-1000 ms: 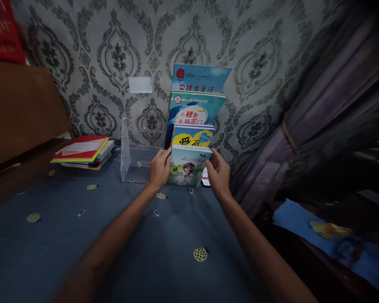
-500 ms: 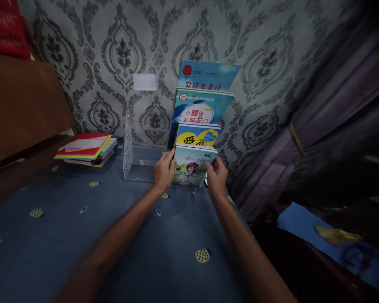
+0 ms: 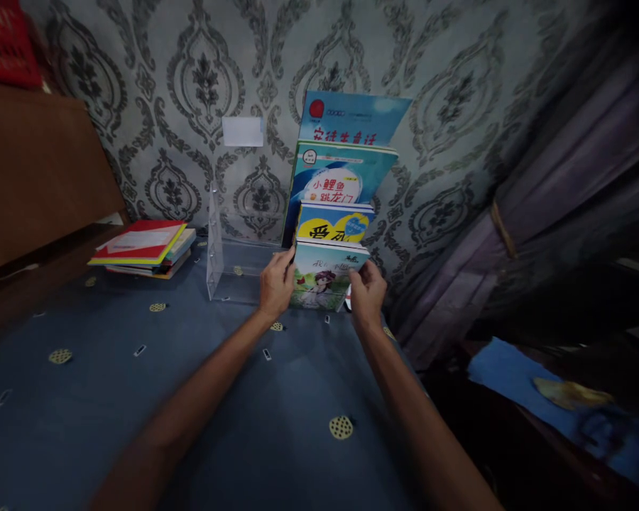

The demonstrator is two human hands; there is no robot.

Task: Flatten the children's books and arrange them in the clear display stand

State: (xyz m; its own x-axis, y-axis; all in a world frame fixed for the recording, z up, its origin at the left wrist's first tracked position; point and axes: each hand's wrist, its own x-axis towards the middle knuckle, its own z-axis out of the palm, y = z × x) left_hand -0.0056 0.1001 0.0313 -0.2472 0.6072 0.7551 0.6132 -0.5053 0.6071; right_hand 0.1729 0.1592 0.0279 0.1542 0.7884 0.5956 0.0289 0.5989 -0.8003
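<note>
Between my hands stands a small pale-green picture book (image 3: 319,284) with a cartoon figure on its cover, the front one in a clear stepped book rack (image 3: 216,245). My left hand (image 3: 277,285) is closed at its left edge, and my right hand (image 3: 367,292) is closed at its right edge, thumb toward the cover. Behind it, rising in steps, are a yellow-and-blue book (image 3: 324,228), a teal book (image 3: 373,170) and a tall blue book (image 3: 383,121). The rack's left part shows bare clear plastic.
A stack of books (image 3: 138,241) with a red-and-yellow top lies on the blue tablecloth (image 3: 202,411) at left. Behind is a patterned wall (image 3: 207,78) with a white card (image 3: 243,131). A brown cabinet (image 3: 37,170) stands left. A tied curtain (image 3: 473,262) hangs right.
Both hands stay at the sides of the front book with almost no movement. The view has tilted slightly, shifting the whole scene a little.
</note>
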